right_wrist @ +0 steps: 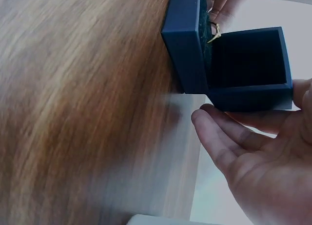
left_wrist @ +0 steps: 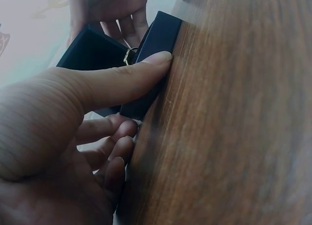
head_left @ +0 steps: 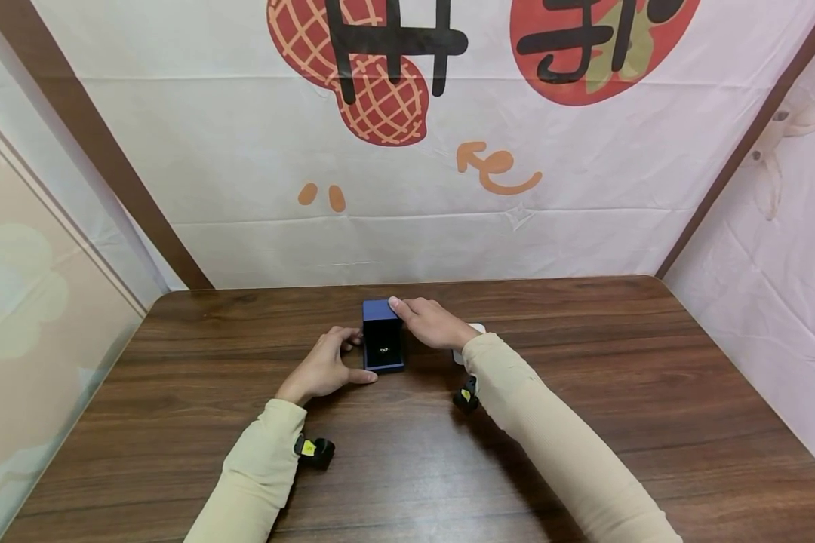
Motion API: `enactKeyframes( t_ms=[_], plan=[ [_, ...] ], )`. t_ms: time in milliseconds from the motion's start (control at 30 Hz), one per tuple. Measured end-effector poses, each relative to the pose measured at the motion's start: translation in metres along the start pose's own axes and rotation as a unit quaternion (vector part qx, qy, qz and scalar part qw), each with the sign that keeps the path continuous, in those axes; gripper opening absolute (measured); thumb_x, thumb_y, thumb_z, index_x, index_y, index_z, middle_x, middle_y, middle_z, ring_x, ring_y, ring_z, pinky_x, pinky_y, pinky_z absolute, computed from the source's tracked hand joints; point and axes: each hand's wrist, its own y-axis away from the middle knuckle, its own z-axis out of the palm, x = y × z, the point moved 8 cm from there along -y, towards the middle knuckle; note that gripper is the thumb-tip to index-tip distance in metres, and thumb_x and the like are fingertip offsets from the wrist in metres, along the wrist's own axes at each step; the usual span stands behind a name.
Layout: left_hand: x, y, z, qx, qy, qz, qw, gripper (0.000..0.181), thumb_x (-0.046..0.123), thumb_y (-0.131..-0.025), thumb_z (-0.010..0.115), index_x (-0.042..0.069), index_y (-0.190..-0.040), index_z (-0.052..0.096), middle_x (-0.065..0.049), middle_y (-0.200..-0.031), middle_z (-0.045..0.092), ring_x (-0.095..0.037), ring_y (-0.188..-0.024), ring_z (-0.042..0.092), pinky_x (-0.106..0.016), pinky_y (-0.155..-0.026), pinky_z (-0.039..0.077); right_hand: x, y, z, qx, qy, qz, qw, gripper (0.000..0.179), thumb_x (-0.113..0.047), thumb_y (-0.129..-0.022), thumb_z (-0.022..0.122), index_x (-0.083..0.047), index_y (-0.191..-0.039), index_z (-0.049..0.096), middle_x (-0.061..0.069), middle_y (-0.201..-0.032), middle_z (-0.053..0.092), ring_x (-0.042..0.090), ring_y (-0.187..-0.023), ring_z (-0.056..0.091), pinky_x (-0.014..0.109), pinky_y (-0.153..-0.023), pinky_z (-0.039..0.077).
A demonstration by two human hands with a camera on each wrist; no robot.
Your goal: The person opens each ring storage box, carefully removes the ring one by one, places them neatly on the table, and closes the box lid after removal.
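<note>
The left hand [head_left: 322,367] pinches the base [head_left: 385,368] of a blue ring box [head_left: 382,334], open on the table [head_left: 394,467], gold ring [head_left: 383,350] inside; the right hand [head_left: 436,323] grips the lid [head_left: 376,309], its wrist mostly hiding something white [head_left: 458,357], possibly flat.

Tabletop [head_left: 618,339]: dark brown wood grain, far corners rounded, a pale sheen towards the near edge. On it, right of centre, a white object [head_left: 458,357], rounded corners, mostly covered, kind unclear. Behind, a whitish cloth backdrop [head_left: 210,166] with horizontal creases. Printed on it: red peanut shape [head_left: 370,75], tan lattice, thick black strokes across; red rounded print [head_left: 665,41] with olive patches, cut off above; two small orange ovals [head_left: 308,194]; curling orange arrow [head_left: 499,161]. Brown strips left [head_left: 98,136] and right [head_left: 733,158]. Left panel [head_left: 41,188] beige, pale flower [head_left: 13,286]
</note>
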Motion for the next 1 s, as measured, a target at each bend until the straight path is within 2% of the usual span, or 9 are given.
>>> enactKeyframes(
  t_ms=[267, 500, 600, 767, 1000],
  plan=[
    [-0.003, -0.001, 0.002, -0.006, 0.007, -0.010, 0.9999, 0.081, 0.017, -0.078, 0.090, -0.011, -0.141, 0.048, -0.022, -0.129, 0.053, -0.038, -0.117, 0.048, -0.053, -0.103, 0.041, 0.003, 0.002, -0.002, 0.025, -0.025, 0.009, 0.9993, 0.068, -0.055, -0.109, 0.026, -0.006, -0.152, 0.045, 0.015, -0.139, 0.060, 0.026, -0.122, 0.062, 0.042, -0.107, 0.044],
    [-0.005, -0.001, 0.002, -0.008, 0.003, -0.014, 0.9999, 0.082, 0.019, -0.078, 0.091, -0.010, -0.142, 0.047, -0.022, -0.131, 0.052, -0.037, -0.118, 0.048, -0.053, -0.103, 0.040, 0.007, 0.011, -0.007, 0.070, -0.019, 0.008, 0.9973, 0.072, -0.060, -0.107, 0.028, -0.006, -0.150, 0.048, 0.012, -0.145, 0.055, 0.026, -0.136, 0.049, 0.043, -0.111, 0.039],
    [-0.005, -0.001, 0.002, -0.008, 0.001, -0.016, 0.9998, 0.083, 0.020, -0.078, 0.091, -0.010, -0.142, 0.048, -0.021, -0.131, 0.053, -0.037, -0.118, 0.048, -0.053, -0.104, 0.040, 0.006, 0.018, -0.008, 0.082, -0.021, 0.004, 0.9964, 0.069, -0.058, -0.107, 0.032, -0.006, -0.150, 0.048, 0.011, -0.145, 0.055, 0.025, -0.135, 0.050, 0.044, -0.110, 0.040],
    [-0.006, 0.000, 0.002, -0.008, 0.002, -0.019, 0.9998, 0.083, 0.020, -0.078, 0.091, -0.010, -0.142, 0.048, -0.021, -0.131, 0.052, -0.037, -0.118, 0.047, -0.053, -0.104, 0.040, 0.000, 0.030, -0.011, 0.103, -0.022, -0.018, 0.9943, 0.058, -0.046, -0.107, 0.048, -0.002, -0.145, 0.053, 0.010, -0.132, 0.063, 0.023, -0.119, 0.059, 0.042, -0.102, 0.047],
    [-0.005, 0.000, 0.002, -0.007, 0.003, -0.020, 0.9998, 0.082, 0.020, -0.077, 0.091, -0.010, -0.141, 0.048, -0.021, -0.130, 0.053, -0.036, -0.118, 0.047, -0.053, -0.104, 0.039, -0.007, 0.042, -0.010, 0.133, -0.017, -0.048, 0.9898, 0.033, -0.021, -0.098, 0.070, 0.002, -0.122, 0.066, 0.004, -0.101, 0.070, 0.015, -0.090, 0.065, 0.031, -0.083, 0.054]
  ],
)
